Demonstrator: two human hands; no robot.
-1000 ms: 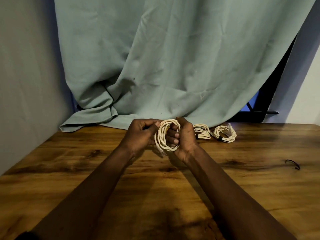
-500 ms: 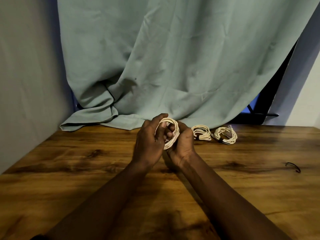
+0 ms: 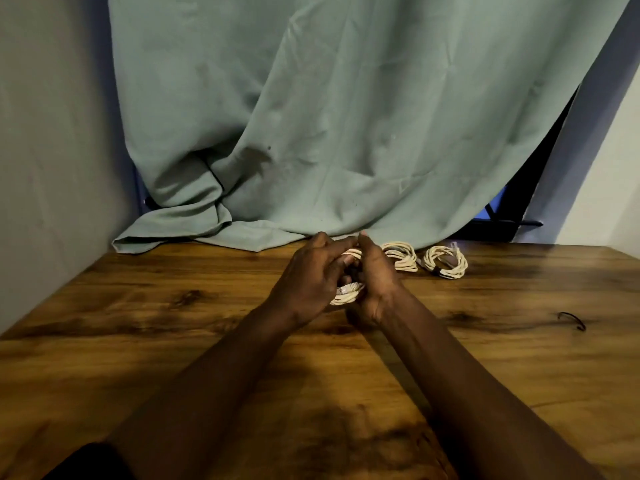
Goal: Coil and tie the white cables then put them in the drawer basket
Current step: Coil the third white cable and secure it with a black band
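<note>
Both hands meet over the middle of the wooden table (image 3: 173, 341), holding one coil of white cable (image 3: 348, 295) between them. My left hand (image 3: 308, 278) covers the coil's left side, and my right hand (image 3: 375, 278) grips its right side. Only the coil's lower loops and a clear plug end show below the fingers. Two more coiled white cables lie on the table behind my right hand: one (image 3: 401, 256) close by, and one (image 3: 446, 261) further right with a dark tie around it. No drawer basket is in view.
A loose black tie (image 3: 573, 320) lies on the table at the right. A grey-green curtain (image 3: 329, 116) hangs behind and drapes onto the table's back edge. A wall closes off the left side.
The coil has tipped from upright to lower and flatter between my hands. My left hand has closed in over it from the left, covering most of it.
</note>
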